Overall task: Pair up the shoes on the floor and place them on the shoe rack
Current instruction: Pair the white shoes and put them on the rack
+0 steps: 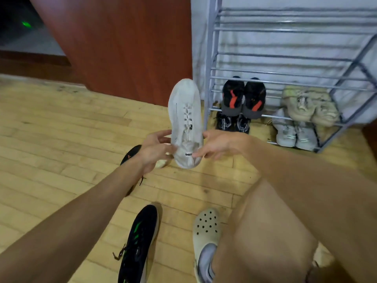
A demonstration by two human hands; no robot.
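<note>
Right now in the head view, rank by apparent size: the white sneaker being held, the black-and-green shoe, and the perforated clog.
1. white sneaker
2. black-and-green shoe, cut off by the frame edge
3. perforated clog, partly hidden by the leg

The floor shoes sit nearer the camera, so true sizes stay unsure.

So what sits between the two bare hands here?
Head view: the white lace-up sneaker, held by left hand and right hand.

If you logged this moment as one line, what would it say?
step: pairing | held: white shoe, both hands (left, right) | rack: four pairs | floor: black shoe
</note>
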